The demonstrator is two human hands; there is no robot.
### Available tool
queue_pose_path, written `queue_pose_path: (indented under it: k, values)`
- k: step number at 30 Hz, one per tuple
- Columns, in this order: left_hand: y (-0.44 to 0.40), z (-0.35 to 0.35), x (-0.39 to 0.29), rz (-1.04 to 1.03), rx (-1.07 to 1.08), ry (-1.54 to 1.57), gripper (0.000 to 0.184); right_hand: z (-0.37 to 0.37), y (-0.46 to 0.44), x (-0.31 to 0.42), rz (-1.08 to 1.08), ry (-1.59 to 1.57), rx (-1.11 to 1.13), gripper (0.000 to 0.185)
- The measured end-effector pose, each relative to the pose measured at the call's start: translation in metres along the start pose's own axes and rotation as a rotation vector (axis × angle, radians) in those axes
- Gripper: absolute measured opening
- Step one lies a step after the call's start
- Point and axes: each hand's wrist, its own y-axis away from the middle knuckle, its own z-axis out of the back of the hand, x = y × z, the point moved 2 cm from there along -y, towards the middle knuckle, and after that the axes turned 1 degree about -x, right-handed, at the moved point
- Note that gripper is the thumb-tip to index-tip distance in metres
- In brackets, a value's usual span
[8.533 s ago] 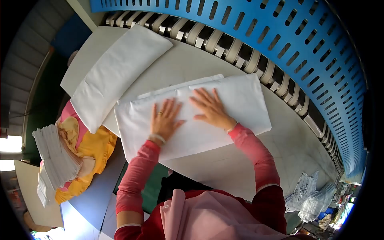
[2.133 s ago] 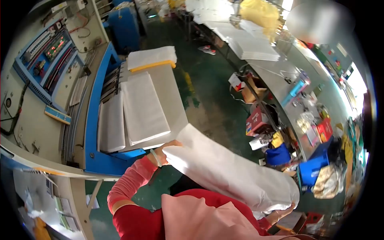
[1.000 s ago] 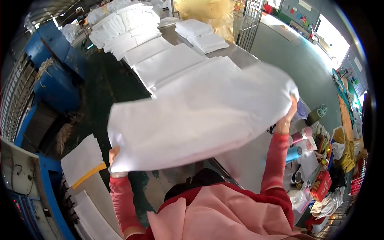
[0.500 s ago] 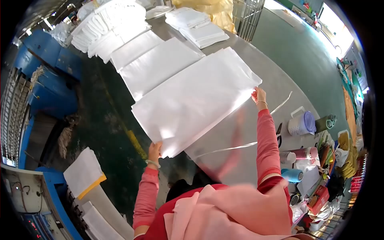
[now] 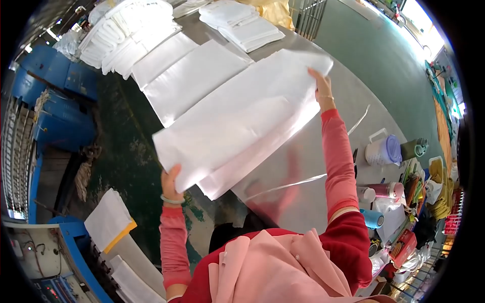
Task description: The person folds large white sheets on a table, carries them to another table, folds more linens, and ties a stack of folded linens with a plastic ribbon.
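A folded white cloth point(image 5: 237, 121) is stretched between my two hands over the near end of the metal table point(image 5: 283, 202). My left hand point(image 5: 172, 183) grips its near left corner, just off the table's edge. Its far right part is held by my right hand point(image 5: 321, 85), thumb and fingers closed on the fabric. Under it lies more white cloth point(image 5: 222, 184), whose near edge shows. Beyond, flat white cloths point(image 5: 197, 76) overlap on the table, with a tall pile of white cloths point(image 5: 126, 35) and a smaller folded stack point(image 5: 242, 25) behind.
A mug point(image 5: 383, 150), a green bottle point(image 5: 414, 149), pink point(image 5: 386, 190) and blue point(image 5: 372, 218) bottles stand at the table's right. A white strip point(image 5: 303, 181) lies on it. Blue bins point(image 5: 63, 121) are at left. A blue-edged machine point(image 5: 83, 252) holds white cloths point(image 5: 108, 219) at lower left.
The cloth came from the machine side to the table and was laid on the white cloths there. Since half a second ago, both hands have moved outward and up, and its near edge is raised and shifted left.
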Motion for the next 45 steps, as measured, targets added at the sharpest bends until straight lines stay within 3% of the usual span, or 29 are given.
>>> queue_pose_path:
  k: [5, 8, 10, 12, 13, 16, 21, 25, 29, 32, 35, 38, 42, 45]
  values:
    - [0.014, -0.015, -0.036, -0.176, 0.058, -0.143, 0.04, -0.028, 0.022, 0.066, 0.228, -0.119, 0.046, 0.03]
    - [0.019, 0.019, 0.04, -0.047, -0.151, -0.266, 0.039, 0.051, -0.008, 0.005, 0.024, 0.686, -0.114, 0.036]
    - [0.029, 0.036, 0.089, 0.246, -0.203, -0.48, 0.039, 0.078, -0.004, -0.055, -0.034, 0.636, -0.126, 0.041]
    - [0.033, 0.028, 0.102, 0.031, -0.226, -0.419, 0.036, 0.091, 0.02, -0.073, -0.328, 0.5, -0.246, 0.041]
    - [0.032, 0.032, 0.098, 0.103, -0.199, -0.446, 0.036, 0.098, 0.021, -0.077, -0.474, 0.491, -0.262, 0.041]
    - [0.027, 0.037, 0.093, 0.172, -0.15, -0.469, 0.035, 0.094, 0.006, -0.081, -0.34, 0.411, -0.234, 0.042]
    - [0.025, 0.04, 0.098, 0.159, -0.155, -0.467, 0.04, 0.096, -0.028, -0.088, -0.48, 0.246, -0.362, 0.024]
    - [0.023, 0.054, 0.099, 0.184, -0.164, -0.467, 0.041, 0.047, -0.003, -0.024, -0.037, 0.171, -0.104, 0.022]
    - [0.023, 0.055, 0.093, 0.168, -0.127, -0.521, 0.036, 0.04, 0.037, 0.017, 0.059, 0.088, -0.062, 0.029]
    - [0.028, 0.044, 0.09, 0.107, -0.096, -0.538, 0.035, 0.134, -0.007, -0.088, -0.152, 0.347, -0.095, 0.037]
    - [0.029, 0.039, 0.09, 0.112, -0.09, -0.506, 0.035, 0.115, 0.016, -0.065, 0.124, 1.42, -0.447, 0.053]
    - [0.037, 0.044, 0.089, 0.131, -0.075, -0.478, 0.036, 0.067, 0.039, -0.046, 0.579, 1.497, -0.216, 0.067]
    - [0.039, 0.043, 0.091, 0.121, -0.084, -0.442, 0.033, 0.04, 0.046, -0.079, 0.374, 1.709, 0.202, 0.07]
    - [0.042, 0.059, 0.097, 0.108, -0.07, -0.437, 0.026, 0.037, 0.032, -0.072, 0.164, 1.765, 0.179, 0.071]
